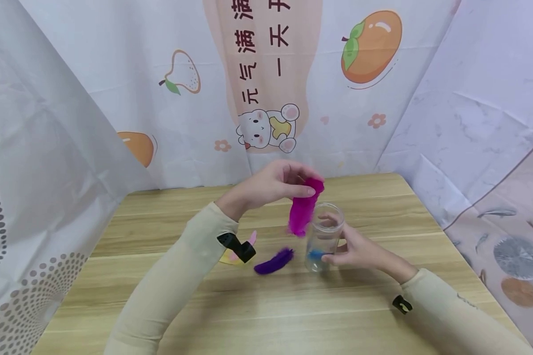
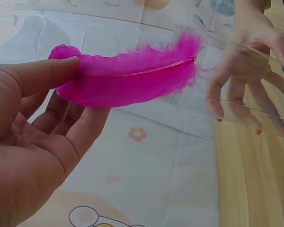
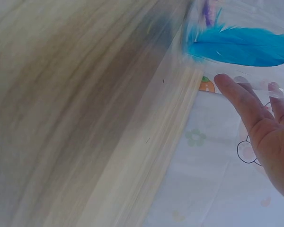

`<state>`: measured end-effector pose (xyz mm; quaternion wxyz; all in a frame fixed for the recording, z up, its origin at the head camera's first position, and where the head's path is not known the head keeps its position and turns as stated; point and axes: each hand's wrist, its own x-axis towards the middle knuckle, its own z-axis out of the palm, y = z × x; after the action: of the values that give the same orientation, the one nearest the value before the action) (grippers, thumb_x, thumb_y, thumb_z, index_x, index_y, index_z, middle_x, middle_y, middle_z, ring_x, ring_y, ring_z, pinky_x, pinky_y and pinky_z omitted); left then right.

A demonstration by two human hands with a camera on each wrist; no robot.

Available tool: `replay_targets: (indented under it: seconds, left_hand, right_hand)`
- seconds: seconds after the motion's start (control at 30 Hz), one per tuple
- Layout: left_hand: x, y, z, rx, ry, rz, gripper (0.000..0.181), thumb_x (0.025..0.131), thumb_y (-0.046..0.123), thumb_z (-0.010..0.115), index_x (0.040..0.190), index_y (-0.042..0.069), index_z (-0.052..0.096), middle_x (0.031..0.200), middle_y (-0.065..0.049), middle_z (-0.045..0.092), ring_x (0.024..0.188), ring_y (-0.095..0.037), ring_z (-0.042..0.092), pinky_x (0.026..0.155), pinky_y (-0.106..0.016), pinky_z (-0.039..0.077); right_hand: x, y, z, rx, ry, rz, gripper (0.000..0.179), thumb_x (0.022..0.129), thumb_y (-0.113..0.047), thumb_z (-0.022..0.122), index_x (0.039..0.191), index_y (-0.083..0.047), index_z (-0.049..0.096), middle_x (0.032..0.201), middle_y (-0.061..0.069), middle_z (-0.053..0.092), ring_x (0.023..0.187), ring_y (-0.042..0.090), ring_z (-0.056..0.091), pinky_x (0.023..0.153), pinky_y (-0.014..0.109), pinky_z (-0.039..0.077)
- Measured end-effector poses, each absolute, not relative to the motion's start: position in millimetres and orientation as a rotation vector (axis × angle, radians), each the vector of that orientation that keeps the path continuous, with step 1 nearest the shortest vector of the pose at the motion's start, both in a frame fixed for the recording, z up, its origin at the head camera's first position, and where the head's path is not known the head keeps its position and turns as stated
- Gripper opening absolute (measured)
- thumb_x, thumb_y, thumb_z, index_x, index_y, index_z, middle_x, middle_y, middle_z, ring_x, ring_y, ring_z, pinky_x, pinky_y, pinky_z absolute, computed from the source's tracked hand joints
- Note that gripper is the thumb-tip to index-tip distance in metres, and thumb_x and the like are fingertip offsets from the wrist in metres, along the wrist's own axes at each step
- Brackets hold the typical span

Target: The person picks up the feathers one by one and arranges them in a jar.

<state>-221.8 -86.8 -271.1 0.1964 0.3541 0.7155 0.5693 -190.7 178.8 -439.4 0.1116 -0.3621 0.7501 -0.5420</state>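
Between thumb and fingers, my left hand (image 1: pixel 282 185) pinches a magenta feather (image 1: pixel 303 209) near one end. Its fluffy end hangs down beside the rim of a clear jar (image 1: pixel 322 241); the left wrist view shows the feather (image 2: pixel 132 75) lengthwise, fluffy tip toward the jar. My right hand (image 1: pixel 353 246) grips the upright jar from the right, thumb low in front and fingers round the back, seen through the wall. Inside the jar lies a blue feather (image 3: pixel 246 46). On the table left of the jar rests a dark purple feather (image 1: pixel 274 262).
A yellow feather (image 1: pixel 228 257) and a pink feather (image 1: pixel 252 237) lie on the wooden table (image 1: pixel 266 315), partly hidden by the left wrist's black band. Printed cloth (image 1: pixel 195 162) hangs along the table's back edge and both sides.
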Motion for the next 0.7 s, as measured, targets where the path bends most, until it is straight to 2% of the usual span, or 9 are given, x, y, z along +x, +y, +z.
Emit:
replay_targets:
  seconds: [0.13,0.27,0.5,0.6,0.7]
  left_hand:
    - [-223,-84,-269,0.986,1.989,1.617,0.028,0.095,0.003,0.069,0.124,0.0,0.067,0.112,-0.012,0.069,0.101,-0.029,0.068,0.086,-0.043,0.059]
    - [-224,-82,-267,0.979,1.975,1.647,0.028,0.095,0.004,0.069,0.123,0.001,0.068,0.114,-0.013,0.068,0.102,-0.029,0.068,0.087,-0.043,0.059]
    - [-224,-73,-257,1.053,1.945,1.711,0.027,0.094,-0.002,0.069,0.121,-0.004,0.067,0.109,-0.014,0.07,0.099,-0.029,0.069,0.087,-0.043,0.059]
    - [-220,-69,-251,1.09,1.948,1.695,0.025,0.094,-0.001,0.069,0.119,-0.003,0.068,0.109,-0.012,0.072,0.099,-0.027,0.069,0.088,-0.041,0.059]
    - [-219,-67,-248,1.133,1.939,1.688,0.025,0.094,-0.003,0.069,0.118,-0.005,0.068,0.109,-0.011,0.072,0.099,-0.027,0.069,0.088,-0.041,0.059]
  right_hand:
    - [-191,179,-440,-1.072,2.173,-1.602,0.093,0.083,-0.003,0.084,0.155,-0.017,0.026,0.147,0.018,0.042,0.123,0.043,0.055,0.083,0.046,0.06]
    - [-191,179,-441,-1.08,2.165,-1.604,0.095,0.084,-0.003,0.083,0.156,-0.018,0.024,0.147,0.018,0.042,0.124,0.032,0.056,0.084,0.045,0.06]
    - [-191,181,-440,-1.119,2.191,-1.561,0.093,0.086,-0.004,0.082,0.156,-0.016,0.022,0.145,0.017,0.044,0.122,0.031,0.056,0.081,0.043,0.061]
    - [-190,181,-440,-1.115,2.19,-1.552,0.088,0.085,-0.004,0.082,0.153,-0.015,0.027,0.142,0.014,0.049,0.12,0.029,0.057,0.081,0.044,0.061]
    - [-190,181,-440,-1.084,2.206,-1.544,0.083,0.085,-0.005,0.082,0.15,-0.013,0.032,0.138,0.014,0.052,0.119,0.032,0.058,0.082,0.043,0.06]
